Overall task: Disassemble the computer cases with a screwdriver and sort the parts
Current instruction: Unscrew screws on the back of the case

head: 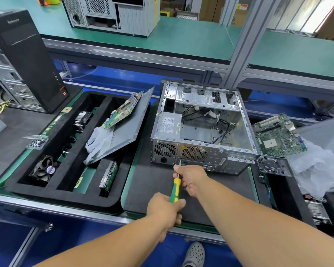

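An open grey computer case lies on its side on the dark mat, rear panel toward me, with the power supply and loose cables still inside. A yellow-and-green screwdriver points at the rear panel just below the fan grille. My left hand grips its handle from below. My right hand pinches the metal shaft near the tip, close to the case.
A black foam tray on the left holds a fan, a heatsink, a drive, and a side panel with a motherboard leaning on it. Another motherboard lies right of the case. A black tower stands far left.
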### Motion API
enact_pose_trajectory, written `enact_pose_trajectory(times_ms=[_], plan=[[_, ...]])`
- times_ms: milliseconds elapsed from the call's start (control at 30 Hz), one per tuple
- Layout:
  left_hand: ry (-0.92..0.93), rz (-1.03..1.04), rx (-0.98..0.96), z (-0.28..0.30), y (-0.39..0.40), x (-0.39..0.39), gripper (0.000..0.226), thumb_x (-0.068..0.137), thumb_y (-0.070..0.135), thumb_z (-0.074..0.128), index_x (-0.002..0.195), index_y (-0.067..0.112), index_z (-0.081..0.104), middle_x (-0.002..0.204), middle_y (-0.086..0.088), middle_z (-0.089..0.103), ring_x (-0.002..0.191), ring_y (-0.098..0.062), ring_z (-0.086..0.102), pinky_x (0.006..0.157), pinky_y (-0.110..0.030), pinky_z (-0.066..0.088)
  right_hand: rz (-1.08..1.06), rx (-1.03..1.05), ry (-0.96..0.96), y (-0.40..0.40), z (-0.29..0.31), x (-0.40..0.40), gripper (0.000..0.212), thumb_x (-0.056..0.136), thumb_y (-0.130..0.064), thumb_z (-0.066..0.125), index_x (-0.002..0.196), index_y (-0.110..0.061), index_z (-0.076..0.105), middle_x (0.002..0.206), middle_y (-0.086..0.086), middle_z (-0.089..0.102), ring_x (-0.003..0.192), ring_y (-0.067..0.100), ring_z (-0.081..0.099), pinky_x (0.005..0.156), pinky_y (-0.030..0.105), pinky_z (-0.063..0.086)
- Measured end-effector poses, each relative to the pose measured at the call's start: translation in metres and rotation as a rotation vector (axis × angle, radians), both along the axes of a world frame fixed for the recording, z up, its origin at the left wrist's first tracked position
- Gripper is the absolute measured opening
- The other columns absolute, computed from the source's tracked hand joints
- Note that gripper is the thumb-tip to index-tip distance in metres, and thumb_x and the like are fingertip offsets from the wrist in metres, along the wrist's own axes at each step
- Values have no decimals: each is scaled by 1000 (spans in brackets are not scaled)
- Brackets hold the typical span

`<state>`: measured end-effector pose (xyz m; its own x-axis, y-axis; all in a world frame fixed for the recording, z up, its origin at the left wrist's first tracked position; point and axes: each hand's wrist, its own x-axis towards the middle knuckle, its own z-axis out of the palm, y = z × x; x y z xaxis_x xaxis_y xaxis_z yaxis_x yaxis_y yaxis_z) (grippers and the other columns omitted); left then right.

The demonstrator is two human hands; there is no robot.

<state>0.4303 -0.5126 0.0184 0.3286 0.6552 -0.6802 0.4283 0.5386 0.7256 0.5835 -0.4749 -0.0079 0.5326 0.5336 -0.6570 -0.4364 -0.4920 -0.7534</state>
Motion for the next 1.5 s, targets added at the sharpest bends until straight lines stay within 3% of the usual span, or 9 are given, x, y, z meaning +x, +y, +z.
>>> enact_pose_trajectory(times_ms=[100,267,400,567,833,933,1100,1333,1500], plan=[[-58,65,-34,-2,0,0,22,100,25,68,107,6,62,84,-12,72,60,-17,66,60,-32,59,17,-6,-15,-2,-1,0,25,90,-22,79,107,-5,70,64,5,68,33,7,46,41,18,32],[-385,204,-460,3,-3,-3,41,112,32,42,123,-3,61,87,-18,72,64,-20,63,56,-28,48,70,-18,90,-3,5,6,19,96,-30,71,90,-12,68,63,1,67,36,4,40,41,20,26],[-295,154,-356,1,-2,0,33,109,35,52,119,5,61,81,-12,67,59,-16,57,51,-26,43,98,-15,119,-5,3,8,27,104,-27,58,92,-7,70,65,3,70,39,5,38,38,19,26],[-16,64,-42,-11,-2,4,26,92,27,78,99,5,64,68,-8,71,56,-18,66,61,-34,60,71,-11,28,-5,-1,4,22,102,-25,63,91,-8,70,63,3,70,39,6,44,38,20,30],[-361,253,-501,-13,-7,0,44,112,37,41,126,1,61,78,-13,67,57,-15,51,50,-27,42,129,-20,113,-9,4,8,29,104,-32,58,95,-9,73,72,2,74,41,5,38,43,20,27],[-314,224,-439,-5,-7,4,46,110,43,43,125,4,61,75,-11,65,56,-15,50,48,-26,40,155,-31,78,-8,6,7,29,106,-29,54,91,-9,70,65,-1,71,39,3,40,41,19,26],[-93,143,-47,-13,-5,10,33,96,30,73,113,6,59,73,-7,65,54,-12,57,51,-26,48,127,-33,46,-3,5,-2,27,105,-29,57,86,-12,68,61,-2,69,47,8,38,41,20,26],[-402,204,-535,-4,-2,2,62,106,57,39,115,3,67,75,-11,67,55,-17,56,47,-26,43,89,-14,35,-4,3,3,15,95,-25,72,88,-12,70,64,2,70,49,12,40,40,22,25],[-161,112,-171,-7,-4,8,34,96,39,72,108,9,61,69,-4,60,52,-12,49,47,-26,42,41,3,17,0,0,2,11,93,-16,75,92,-8,67,62,7,68,38,9,47,36,17,28]])
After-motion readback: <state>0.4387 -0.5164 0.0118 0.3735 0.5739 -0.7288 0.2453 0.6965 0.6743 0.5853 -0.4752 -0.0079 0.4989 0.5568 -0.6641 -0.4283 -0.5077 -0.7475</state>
